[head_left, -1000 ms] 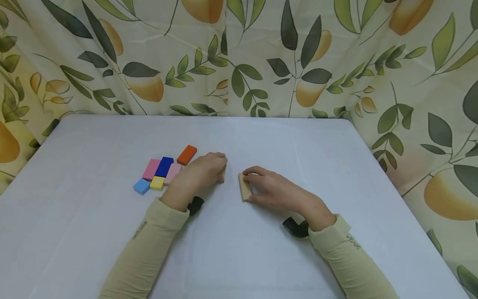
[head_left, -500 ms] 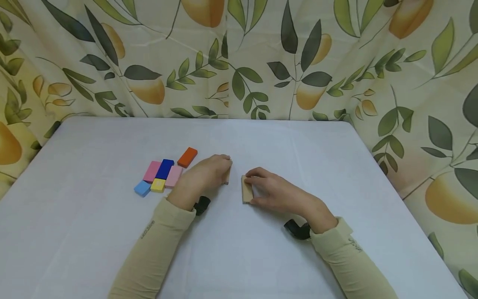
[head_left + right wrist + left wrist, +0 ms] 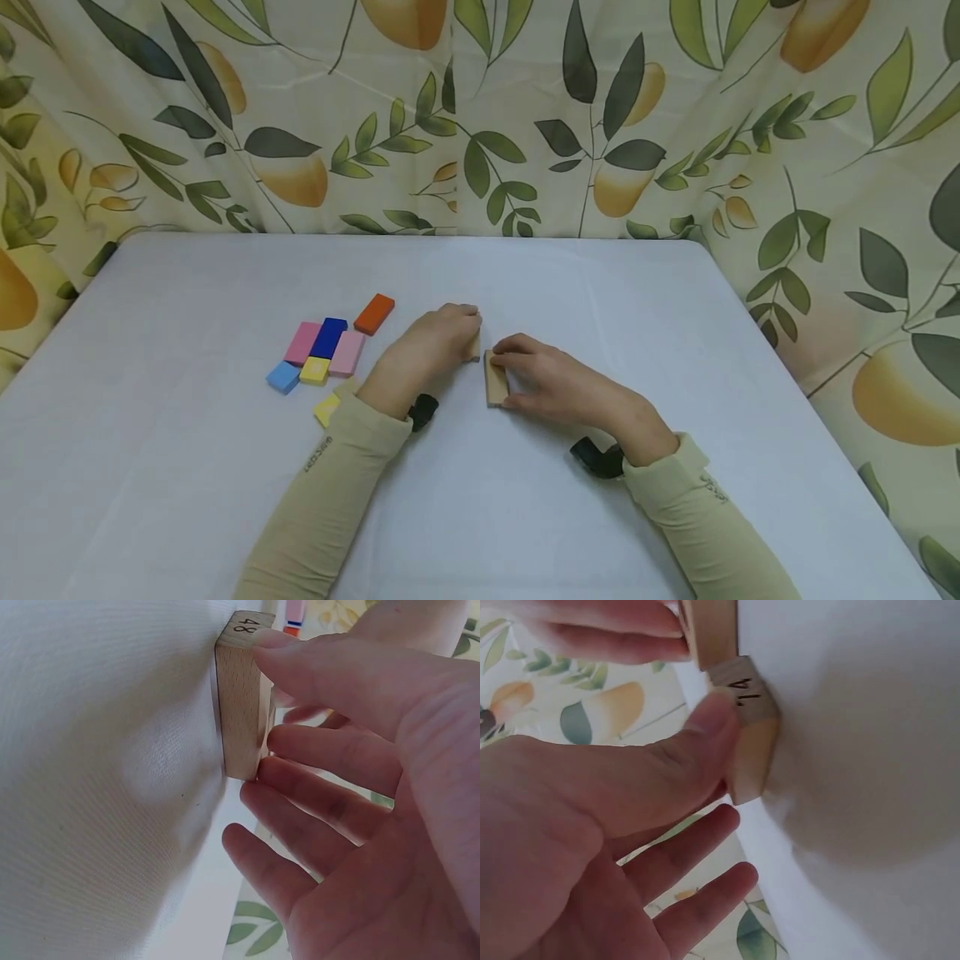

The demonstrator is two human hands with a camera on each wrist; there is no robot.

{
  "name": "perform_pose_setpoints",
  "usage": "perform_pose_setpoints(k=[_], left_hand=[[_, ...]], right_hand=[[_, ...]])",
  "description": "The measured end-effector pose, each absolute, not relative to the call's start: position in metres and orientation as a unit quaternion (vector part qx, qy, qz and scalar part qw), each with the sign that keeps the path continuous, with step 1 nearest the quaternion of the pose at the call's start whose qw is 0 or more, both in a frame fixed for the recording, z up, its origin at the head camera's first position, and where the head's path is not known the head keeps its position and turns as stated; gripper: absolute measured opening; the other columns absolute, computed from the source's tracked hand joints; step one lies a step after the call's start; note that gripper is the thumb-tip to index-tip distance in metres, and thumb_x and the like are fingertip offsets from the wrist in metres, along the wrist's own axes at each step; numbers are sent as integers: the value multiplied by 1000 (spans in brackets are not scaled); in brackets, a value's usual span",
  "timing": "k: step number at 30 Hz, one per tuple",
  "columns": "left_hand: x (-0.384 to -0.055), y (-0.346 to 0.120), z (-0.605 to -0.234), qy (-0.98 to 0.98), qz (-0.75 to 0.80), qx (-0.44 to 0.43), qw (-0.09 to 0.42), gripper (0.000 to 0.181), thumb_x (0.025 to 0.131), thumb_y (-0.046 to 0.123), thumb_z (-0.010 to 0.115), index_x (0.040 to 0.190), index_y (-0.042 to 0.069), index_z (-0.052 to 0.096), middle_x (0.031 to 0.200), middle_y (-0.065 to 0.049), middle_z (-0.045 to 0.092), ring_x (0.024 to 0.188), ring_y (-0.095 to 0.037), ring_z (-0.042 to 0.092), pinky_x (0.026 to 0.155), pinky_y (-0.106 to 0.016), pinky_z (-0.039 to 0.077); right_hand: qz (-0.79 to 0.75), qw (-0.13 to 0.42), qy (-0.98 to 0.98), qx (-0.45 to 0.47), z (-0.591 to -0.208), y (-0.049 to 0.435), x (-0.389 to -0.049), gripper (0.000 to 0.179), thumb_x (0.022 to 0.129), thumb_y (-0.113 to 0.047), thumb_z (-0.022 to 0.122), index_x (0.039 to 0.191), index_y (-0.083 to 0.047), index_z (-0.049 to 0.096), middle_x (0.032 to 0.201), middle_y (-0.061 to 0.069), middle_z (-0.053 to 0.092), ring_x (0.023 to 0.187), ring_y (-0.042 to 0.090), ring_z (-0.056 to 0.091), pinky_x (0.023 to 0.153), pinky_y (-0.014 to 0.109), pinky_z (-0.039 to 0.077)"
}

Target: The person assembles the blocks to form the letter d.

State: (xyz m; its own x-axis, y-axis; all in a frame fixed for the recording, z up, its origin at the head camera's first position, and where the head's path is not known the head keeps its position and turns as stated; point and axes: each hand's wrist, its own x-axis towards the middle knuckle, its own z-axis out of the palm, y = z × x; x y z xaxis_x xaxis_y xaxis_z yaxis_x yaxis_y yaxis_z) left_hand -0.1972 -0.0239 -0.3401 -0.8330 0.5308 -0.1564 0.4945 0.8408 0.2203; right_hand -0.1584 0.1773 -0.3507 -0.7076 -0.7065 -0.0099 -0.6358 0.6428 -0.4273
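Note:
Between thumb and fingers my left hand (image 3: 420, 354) pinches a plain wooden block (image 3: 472, 346). In the left wrist view a dark number ending in 4 marks the end of this wooden block (image 3: 754, 757). My right hand (image 3: 555, 383) pinches another wooden block (image 3: 495, 383) by its two ends, flat on the table. The right wrist view shows 48 printed on the end of that block (image 3: 241, 705). In the head view a narrow gap separates the two blocks, the left one slightly farther back. Fingers hide part of both.
Left of the left hand lie coloured blocks: pink (image 3: 302, 342), dark blue (image 3: 328, 337), light pink (image 3: 347, 353), yellow (image 3: 314, 371) and light blue (image 3: 283, 377). An orange block (image 3: 374, 314) lies behind them. Another yellow block (image 3: 326, 410) is partly under the left sleeve.
My left hand has moved right with its wooden block, closer to the block under my right hand. The second yellow block has come into view beside the left sleeve. The right hand barely moved.

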Motion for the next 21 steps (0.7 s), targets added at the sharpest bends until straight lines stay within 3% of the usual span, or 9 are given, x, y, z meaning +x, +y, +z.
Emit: perform_pose_setpoints(k=[3, 13, 18, 21], left_hand=[[-198, -23, -342, 952, 91, 276, 96, 14, 92, -2, 61, 105, 3, 64, 147, -14, 52, 134, -30, 51, 105, -41, 49], [-198, -23, -344, 950, 99, 287, 72, 14, 89, -6, 61, 99, 3, 62, 144, -15, 53, 128, -31, 56, 97, -40, 53], [-197, -21, -345, 949, 107, 290, 58, 15, 93, -4, 58, 106, 1, 62, 143, -17, 54, 127, -32, 56, 98, -41, 53], [-195, -20, -347, 944, 123, 302, 41, 16, 93, -6, 55, 107, 0, 61, 128, -16, 60, 112, -30, 60, 90, -39, 55]], right_hand=[[-196, 89, 903, -372, -350, 177, -158, 51, 86, -19, 78, 130, 1, 61, 138, 10, 53, 126, 23, 56, 103, 38, 49], [-185, 93, 904, -375, -348, 178, -157, 47, 86, -18, 78, 127, -1, 63, 136, 8, 55, 124, 22, 57, 102, 38, 49], [-182, 93, 902, -380, -348, 179, -158, 47, 85, -17, 79, 126, -1, 64, 135, 8, 55, 123, 22, 57, 102, 39, 49], [-184, 92, 900, -383, -348, 180, -158, 47, 85, -17, 79, 127, -1, 63, 135, 8, 55, 124, 22, 56, 103, 38, 49]])
